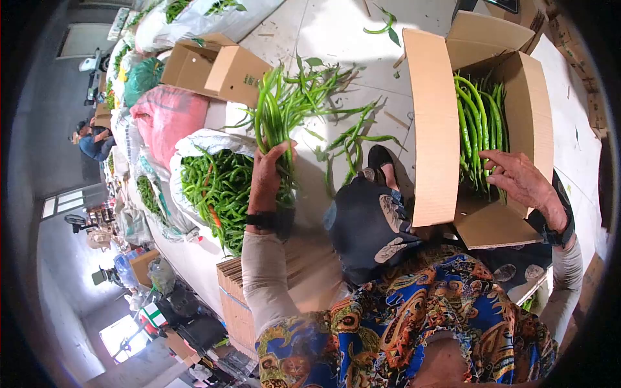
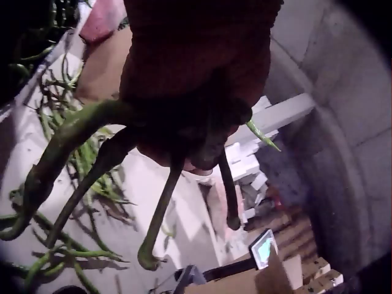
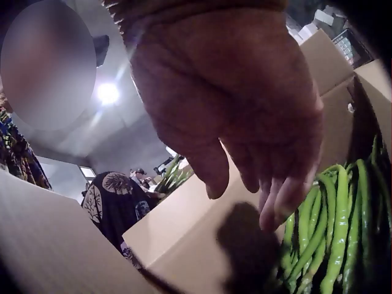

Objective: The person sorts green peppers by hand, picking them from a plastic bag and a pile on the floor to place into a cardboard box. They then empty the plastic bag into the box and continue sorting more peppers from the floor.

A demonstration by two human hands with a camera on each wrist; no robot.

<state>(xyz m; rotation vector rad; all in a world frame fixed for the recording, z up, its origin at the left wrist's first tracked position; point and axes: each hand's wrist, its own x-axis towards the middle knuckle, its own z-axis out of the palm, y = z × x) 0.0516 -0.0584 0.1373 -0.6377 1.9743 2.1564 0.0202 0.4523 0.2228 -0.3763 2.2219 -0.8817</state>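
Note:
The left hand [image 1: 265,176] grips a bunch of long green peppers [image 1: 272,119]; in the left wrist view the left hand [image 2: 196,92] has several pepper ends sticking out below its curled fingers. On the right, an open cardboard box [image 1: 435,129] holds long green peppers [image 1: 479,123] laid side by side. Over the near end of those peppers is the right hand [image 1: 517,181], its fingers extended and slightly bent. The right wrist view shows the right hand [image 3: 233,104] with nothing in it, fingers pointing down beside the peppers [image 3: 337,226].
Loose peppers [image 1: 352,139] lie on the pale floor by a foot. A sack of shorter peppers [image 1: 217,187], a pink sack [image 1: 169,119] and a smaller open box [image 1: 236,74] stand at the left. Flattened cardboard [image 1: 236,304] is stacked near the left sleeve. Another person [image 1: 96,140] sits far back.

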